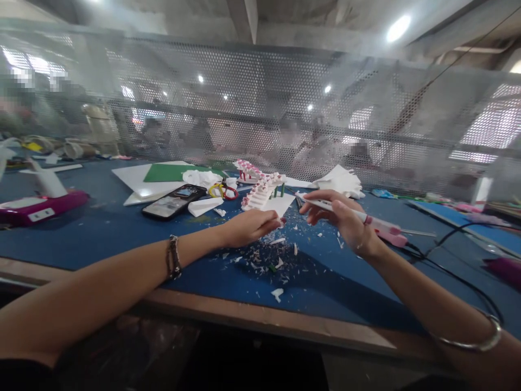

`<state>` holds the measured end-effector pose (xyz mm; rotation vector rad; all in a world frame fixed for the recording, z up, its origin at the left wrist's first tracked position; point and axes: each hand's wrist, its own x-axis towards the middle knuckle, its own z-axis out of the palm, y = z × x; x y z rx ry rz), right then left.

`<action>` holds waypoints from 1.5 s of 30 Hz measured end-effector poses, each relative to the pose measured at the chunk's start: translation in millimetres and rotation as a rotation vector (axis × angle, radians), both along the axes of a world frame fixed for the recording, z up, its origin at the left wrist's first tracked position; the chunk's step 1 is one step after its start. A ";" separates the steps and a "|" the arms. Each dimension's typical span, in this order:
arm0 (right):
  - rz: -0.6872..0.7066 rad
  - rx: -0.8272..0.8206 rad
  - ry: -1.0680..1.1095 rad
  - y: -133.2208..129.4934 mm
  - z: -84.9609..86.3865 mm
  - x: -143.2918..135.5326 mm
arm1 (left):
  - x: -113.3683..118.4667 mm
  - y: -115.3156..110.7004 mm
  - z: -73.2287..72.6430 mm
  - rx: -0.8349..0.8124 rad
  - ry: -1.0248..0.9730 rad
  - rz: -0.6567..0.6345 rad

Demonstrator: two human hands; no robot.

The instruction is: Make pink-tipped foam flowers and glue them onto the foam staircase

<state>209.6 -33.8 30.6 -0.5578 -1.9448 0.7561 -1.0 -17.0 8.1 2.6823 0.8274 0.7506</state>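
My left hand (250, 227) is closed, its fingertips pinched at the near edge of a white sheet (280, 205); what it holds, if anything, is too small to tell. A white pen-like tool (319, 203) lies between the thumb and fingers of my right hand (340, 217), its tip pointing left. Just beyond my left hand stands a small white stepped model (262, 190) with green posts and pink marks, a pink-and-white part (246, 170) behind it. White scraps (279, 263) are scattered on the blue mat in front of my hands.
Left of the model are yellow-and-red scissors (223, 190), a black phone (175, 201) and a green sheet (165, 172). A magenta device (44, 208) sits far left. At right lie a pink glue gun (386, 231) and black cables (451, 266). A perforated screen (260, 98) stands behind.
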 end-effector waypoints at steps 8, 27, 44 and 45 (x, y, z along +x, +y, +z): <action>0.054 -0.057 0.043 -2.7 -3.3 -3.2 | 4.3 -0.5 -2.6 -0.197 -0.353 -0.051; 0.085 -0.297 0.328 -7.8 5.6 -9.0 | 10.6 -5.8 -4.7 -0.288 -0.557 -0.073; 0.050 -0.189 0.226 -4.4 -0.1 -7.5 | 7.8 -4.4 -5.5 -0.157 -0.346 -0.152; 0.053 -0.186 0.226 -4.1 0.1 -7.0 | 7.8 -4.5 -5.8 -0.155 -0.345 -0.150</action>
